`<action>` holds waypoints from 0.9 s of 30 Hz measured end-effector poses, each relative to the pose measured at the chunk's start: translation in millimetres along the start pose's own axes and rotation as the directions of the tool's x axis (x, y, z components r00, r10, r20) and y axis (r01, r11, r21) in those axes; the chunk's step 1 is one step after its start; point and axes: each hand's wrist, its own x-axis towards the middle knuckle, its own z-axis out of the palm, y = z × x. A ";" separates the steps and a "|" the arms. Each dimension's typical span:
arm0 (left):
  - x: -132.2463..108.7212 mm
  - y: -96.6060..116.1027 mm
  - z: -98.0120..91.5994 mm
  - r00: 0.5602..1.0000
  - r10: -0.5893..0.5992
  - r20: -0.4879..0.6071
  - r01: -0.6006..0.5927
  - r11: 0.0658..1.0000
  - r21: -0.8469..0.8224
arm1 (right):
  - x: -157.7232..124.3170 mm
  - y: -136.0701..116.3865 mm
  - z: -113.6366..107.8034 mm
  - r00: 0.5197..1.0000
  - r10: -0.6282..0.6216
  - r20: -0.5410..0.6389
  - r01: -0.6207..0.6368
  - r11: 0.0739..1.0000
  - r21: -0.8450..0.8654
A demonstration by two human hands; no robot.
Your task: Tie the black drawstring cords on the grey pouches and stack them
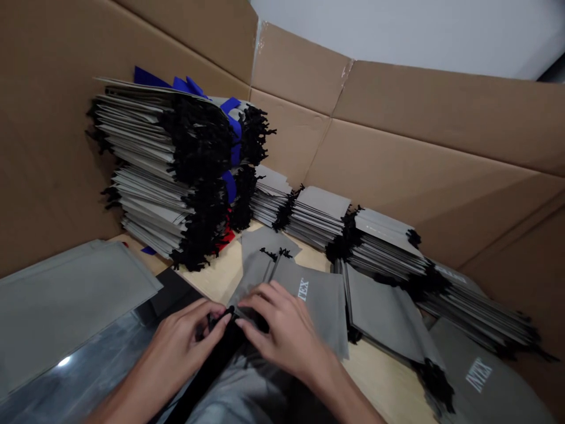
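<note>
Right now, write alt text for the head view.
Two bare hands, the left hand and the right hand, work at black drawstrings on a gray pouch printed INTEX, on a wooden table. Stacks of gray pouches rise behind, against a cardboard wall.

pouches: grey drawstring pouches (309, 300), plain | cords: black drawstrings (198, 141) | logo: white INTEX print (479, 374) | accents: blue strips (232, 126), red strip (225, 238) | surrounds: tan cardboard box wall (441, 118), pale wood table (388, 377)
</note>
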 end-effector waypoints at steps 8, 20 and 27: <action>8.5 -0.8 -14.0 0.999 -0.035 0.020 0.036 0.994 -0.099 | 23.4 5.3 5.1 0.990 -0.142 -0.023 0.142 0.990 0.016; 14.2 6.9 -15.5 0.966 -0.177 0.189 0.226 0.933 -0.281 | 22.6 16.4 20.1 0.951 -0.252 -0.180 0.252 0.967 -0.024; 10.1 -1.9 -5.0 0.958 -0.159 0.239 0.219 0.943 -0.250 | 11.1 19.4 23.0 0.947 -0.268 -0.176 0.256 0.963 -0.086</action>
